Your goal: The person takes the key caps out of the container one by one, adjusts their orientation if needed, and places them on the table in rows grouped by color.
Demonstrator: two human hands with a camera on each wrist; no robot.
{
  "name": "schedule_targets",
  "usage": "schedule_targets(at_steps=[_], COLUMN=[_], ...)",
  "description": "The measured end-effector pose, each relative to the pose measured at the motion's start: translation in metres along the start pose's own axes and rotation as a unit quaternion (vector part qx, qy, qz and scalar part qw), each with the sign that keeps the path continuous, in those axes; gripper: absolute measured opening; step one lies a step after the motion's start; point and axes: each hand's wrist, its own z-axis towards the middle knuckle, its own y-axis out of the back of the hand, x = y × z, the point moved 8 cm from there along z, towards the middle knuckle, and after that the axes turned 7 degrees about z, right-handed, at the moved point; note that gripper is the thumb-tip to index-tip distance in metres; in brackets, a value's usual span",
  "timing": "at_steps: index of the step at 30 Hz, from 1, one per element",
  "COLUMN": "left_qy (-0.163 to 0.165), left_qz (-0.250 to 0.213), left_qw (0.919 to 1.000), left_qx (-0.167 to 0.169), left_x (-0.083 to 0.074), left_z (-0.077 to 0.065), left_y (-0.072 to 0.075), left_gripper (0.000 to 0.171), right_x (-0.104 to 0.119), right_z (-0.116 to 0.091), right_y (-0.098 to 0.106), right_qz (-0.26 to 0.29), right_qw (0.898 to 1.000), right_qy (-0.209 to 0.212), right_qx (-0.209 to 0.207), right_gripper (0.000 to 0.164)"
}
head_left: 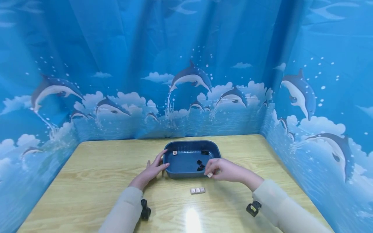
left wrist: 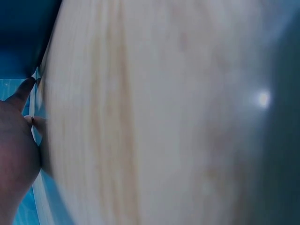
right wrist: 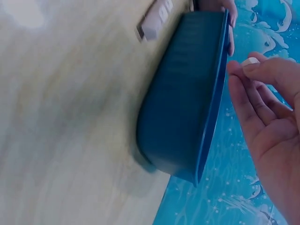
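Observation:
A dark blue plastic bin (head_left: 183,175) stands on the table, with several black keycaps (head_left: 199,162) and one white keycap (head_left: 175,152) inside. At its left end, my left hand (head_left: 151,173) touches the rim with spread fingers. My right hand (head_left: 222,170) is by the bin's near right corner, pinching a white keycap (head_left: 209,175) between thumb and fingertips. The right wrist view shows that pinched keycap (right wrist: 250,61) beside the bin wall (right wrist: 180,93). In front of the bin, three white keycaps (head_left: 197,191) lie side by side in a row.
The wooden table (head_left: 110,168) reaches back to a blue curtain (head_left: 122,81) printed with dolphins, which also closes off both sides. A bright glare spot lies near the table's front. Both sleeves carry a black clip (head_left: 145,209) near the wrist.

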Motion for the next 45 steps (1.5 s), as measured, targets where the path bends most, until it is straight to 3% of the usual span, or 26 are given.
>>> schedule_targets(at_steps=[10,26,45], left_qy=[0.0,0.0,-0.004], left_qz=[0.005,0.007,0.013], left_qw=[1.0,1.0,0.9999], left_qx=[-0.002,0.002,0.005], left_x=[0.001,-0.002,-0.001], left_z=[0.001,0.002,0.002], left_y=[0.002,0.001,0.001], left_gripper=[0.07,0.069,0.069], right_x=[-0.016,-0.045,-0.063], right_z=[-0.013,-0.027,-0.027], right_y=[-0.019,-0.04,-0.051], right_qz=[0.085,0.109,0.083], right_qw=[0.993,0.971,0.96], right_qy=[-0.048,-0.114,-0.152], right_qx=[-0.07,-0.181,-0.219], right_gripper=[0.021,0.02,0.017])
